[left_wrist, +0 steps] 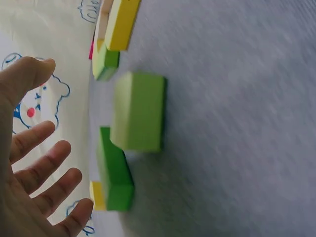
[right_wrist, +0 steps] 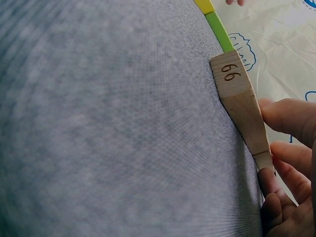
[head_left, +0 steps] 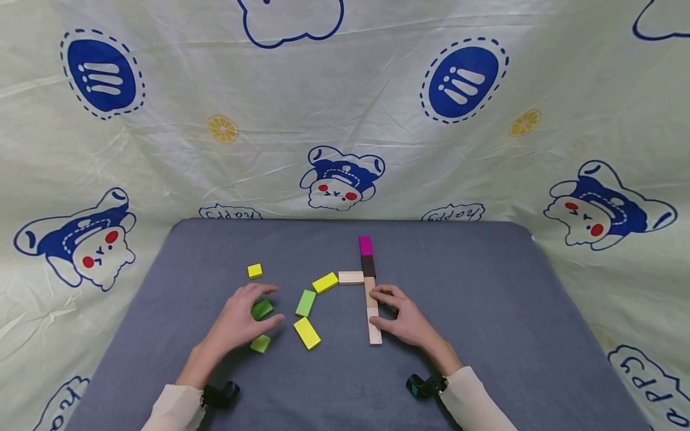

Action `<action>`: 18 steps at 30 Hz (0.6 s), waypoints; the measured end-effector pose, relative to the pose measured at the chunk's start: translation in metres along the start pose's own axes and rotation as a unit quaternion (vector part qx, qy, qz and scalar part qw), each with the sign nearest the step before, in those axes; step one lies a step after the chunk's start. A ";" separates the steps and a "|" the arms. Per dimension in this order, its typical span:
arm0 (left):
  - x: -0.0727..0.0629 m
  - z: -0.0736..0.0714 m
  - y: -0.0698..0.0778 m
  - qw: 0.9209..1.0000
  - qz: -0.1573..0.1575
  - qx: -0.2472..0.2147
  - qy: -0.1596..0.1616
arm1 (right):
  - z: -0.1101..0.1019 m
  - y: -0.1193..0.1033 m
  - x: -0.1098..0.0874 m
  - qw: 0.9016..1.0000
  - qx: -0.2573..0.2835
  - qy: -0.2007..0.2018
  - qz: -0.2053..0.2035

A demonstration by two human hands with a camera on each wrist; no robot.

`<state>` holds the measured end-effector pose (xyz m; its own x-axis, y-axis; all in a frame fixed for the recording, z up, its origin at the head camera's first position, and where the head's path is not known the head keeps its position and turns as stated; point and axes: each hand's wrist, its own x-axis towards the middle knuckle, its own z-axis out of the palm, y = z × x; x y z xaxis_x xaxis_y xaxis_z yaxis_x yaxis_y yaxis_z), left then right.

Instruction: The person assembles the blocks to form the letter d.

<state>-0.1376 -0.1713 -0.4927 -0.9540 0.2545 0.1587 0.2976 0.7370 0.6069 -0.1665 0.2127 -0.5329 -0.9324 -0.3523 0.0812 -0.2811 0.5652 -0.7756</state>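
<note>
My left hand [head_left: 238, 318] hovers with spread fingers over a dark green block [head_left: 262, 309]. Just below its thumb lies a lighter green block [head_left: 261, 344]; in the left wrist view this light green block [left_wrist: 139, 112] stands apart from the open palm. At the column's right side, the fingertips of my right hand [head_left: 405, 318] touch two plain wooden blocks laid end to end, the nearer block [head_left: 374, 330] and the farther block [head_left: 369, 287]. The nearer block [right_wrist: 232, 74] bears the number 66 on its end in the right wrist view.
A dark brown block [head_left: 368, 266] and a magenta block [head_left: 365, 245] extend the column. From it curve a pale block [head_left: 351, 278], a yellow block [head_left: 326, 283], a light green block [head_left: 305, 303] and another yellow block [head_left: 307, 333]. A small yellow block [head_left: 255, 271] lies farther left.
</note>
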 end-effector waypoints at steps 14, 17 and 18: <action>-0.008 0.000 -0.031 0.998 -0.057 -0.038 0.002 | 0.000 -0.001 -0.001 1.000 0.013 -0.002 0.003; -0.008 -0.002 -0.034 0.996 -0.080 -0.029 -0.006 | 0.000 -0.001 -0.001 1.000 0.005 -0.001 -0.002; -0.007 -0.003 -0.035 0.996 -0.084 -0.026 -0.010 | 0.000 -0.001 -0.001 1.000 0.002 0.000 -0.004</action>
<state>-0.1409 -0.2008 -0.5121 -0.9890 0.1430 0.0369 0.1313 0.7370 0.6630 -0.1654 0.2124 -0.5327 -0.9300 -0.3567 0.0885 -0.2882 0.5583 -0.7779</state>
